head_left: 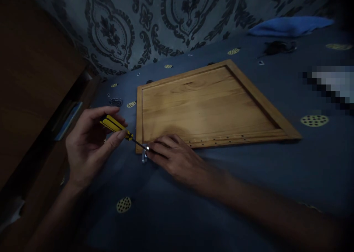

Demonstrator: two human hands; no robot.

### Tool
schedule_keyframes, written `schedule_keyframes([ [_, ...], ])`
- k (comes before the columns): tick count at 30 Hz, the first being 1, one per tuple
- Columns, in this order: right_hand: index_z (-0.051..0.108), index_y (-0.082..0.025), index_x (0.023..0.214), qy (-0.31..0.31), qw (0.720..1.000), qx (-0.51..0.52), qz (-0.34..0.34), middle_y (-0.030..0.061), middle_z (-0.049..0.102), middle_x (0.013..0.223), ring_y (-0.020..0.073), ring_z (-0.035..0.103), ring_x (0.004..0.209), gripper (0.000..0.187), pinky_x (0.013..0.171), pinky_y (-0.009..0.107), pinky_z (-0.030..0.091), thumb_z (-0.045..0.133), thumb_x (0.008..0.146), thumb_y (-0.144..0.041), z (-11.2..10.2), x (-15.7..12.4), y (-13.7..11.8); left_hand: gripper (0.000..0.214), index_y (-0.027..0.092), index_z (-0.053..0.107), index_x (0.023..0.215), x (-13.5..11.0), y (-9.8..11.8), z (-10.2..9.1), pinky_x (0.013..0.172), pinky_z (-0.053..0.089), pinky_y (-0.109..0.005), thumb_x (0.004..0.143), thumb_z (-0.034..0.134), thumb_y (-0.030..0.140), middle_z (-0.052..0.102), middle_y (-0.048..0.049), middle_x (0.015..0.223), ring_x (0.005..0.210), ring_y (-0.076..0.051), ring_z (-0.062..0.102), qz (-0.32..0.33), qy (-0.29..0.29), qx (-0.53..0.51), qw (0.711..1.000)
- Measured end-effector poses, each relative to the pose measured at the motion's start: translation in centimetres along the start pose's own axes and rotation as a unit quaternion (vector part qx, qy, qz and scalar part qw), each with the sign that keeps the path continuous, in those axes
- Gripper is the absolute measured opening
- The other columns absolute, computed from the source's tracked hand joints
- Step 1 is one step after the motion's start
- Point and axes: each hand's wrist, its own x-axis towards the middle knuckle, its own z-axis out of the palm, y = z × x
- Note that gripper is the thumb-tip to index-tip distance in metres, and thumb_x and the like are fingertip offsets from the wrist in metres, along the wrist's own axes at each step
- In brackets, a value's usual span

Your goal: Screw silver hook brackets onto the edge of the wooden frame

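Note:
A framed wooden panel point(204, 104) lies flat on a blue patterned sheet point(210, 193), with a row of small holes along its near edge. My left hand point(88, 145) is closed round a yellow-and-black screwdriver point(117, 128), whose tip points at the panel's near left corner. My right hand point(174, 156) rests at that corner, fingers pinched on a small metal hook point(144, 154) where the screwdriver tip meets it.
A dark wooden cabinet point(33, 97) stands at the left, close to my left hand. Small metal parts point(116, 101) lie scattered on the sheet beyond the panel. A blue cloth point(290, 26) and a dark object point(278, 47) lie at the back right. Patterned wallpaper rises behind.

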Motion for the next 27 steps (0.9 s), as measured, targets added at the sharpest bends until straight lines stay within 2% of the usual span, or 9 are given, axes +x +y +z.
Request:
schedule_keyframes([
  [4, 0.067, -0.012, 0.127, -0.005, 1.000, 0.004, 0.004, 0.0086, 0.074, 0.124, 0.0242, 0.059, 0.111, 0.030, 0.094, 0.041, 0.047, 0.044, 0.109, -0.018, -0.06, 0.03, -0.01, 0.043, 0.024, 0.076, 0.114, -0.06, -0.18, -0.02, 0.068, 0.060, -0.020, 0.074, 0.089, 0.016, 0.072, -0.0008, 0.099, 0.087, -0.014, 0.070, 0.012, 0.030, 0.036, 0.999],
  [9, 0.068, -0.013, 0.125, 0.001, 1.000, 0.008, 0.002, 0.0085, 0.074, 0.125, 0.0242, 0.058, 0.115, 0.031, 0.096, 0.041, 0.047, 0.042, 0.109, -0.019, -0.12, 0.05, 0.01, 0.043, 0.022, 0.073, 0.122, -0.04, 0.08, 0.04, 0.075, 0.063, -0.025, 0.081, 0.083, 0.013, 0.075, -0.0026, 0.094, 0.083, -0.016, 0.073, -0.026, -0.003, -0.013, 1.000],
  [15, 0.067, -0.012, 0.127, -0.001, 1.000, 0.012, 0.000, 0.0082, 0.074, 0.124, 0.0243, 0.059, 0.112, 0.032, 0.097, 0.041, 0.047, 0.041, 0.109, -0.018, -0.20, 0.13, -0.02, 0.043, 0.023, 0.078, 0.112, 0.03, 0.09, -0.02, 0.069, 0.061, -0.020, 0.072, 0.091, 0.015, 0.073, -0.0015, 0.098, 0.086, -0.015, 0.071, 0.038, 0.038, 0.054, 0.997],
  [21, 0.067, -0.011, 0.126, -0.009, 1.000, 0.015, 0.004, 0.0089, 0.073, 0.124, 0.0256, 0.059, 0.112, 0.029, 0.096, 0.043, 0.047, 0.046, 0.107, -0.017, -0.34, 0.12, -0.09, 0.041, 0.022, 0.074, 0.121, 0.05, 0.21, -0.25, 0.072, 0.064, -0.024, 0.082, 0.081, 0.010, 0.075, -0.0036, 0.096, 0.086, -0.018, 0.076, -0.019, -0.021, -0.032, 0.999],
  [25, 0.066, -0.011, 0.129, -0.012, 1.000, 0.018, 0.005, 0.0087, 0.073, 0.124, 0.0246, 0.058, 0.112, 0.031, 0.096, 0.042, 0.047, 0.044, 0.108, -0.018, -0.31, 0.02, -0.03, 0.040, 0.024, 0.078, 0.114, 0.00, 0.28, -0.08, 0.071, 0.060, -0.019, 0.077, 0.086, 0.012, 0.073, -0.0008, 0.095, 0.085, -0.014, 0.071, 0.021, 0.011, 0.025, 0.999],
  [27, 0.066, -0.012, 0.128, -0.007, 1.000, 0.015, 0.000, 0.0084, 0.073, 0.124, 0.0240, 0.058, 0.112, 0.031, 0.096, 0.041, 0.047, 0.043, 0.109, -0.020, -0.21, 0.01, 0.03, 0.043, 0.025, 0.078, 0.114, -0.05, 0.25, -0.20, 0.071, 0.060, -0.020, 0.074, 0.089, 0.013, 0.074, -0.0008, 0.097, 0.086, -0.014, 0.071, 0.015, 0.017, 0.037, 0.999],
])
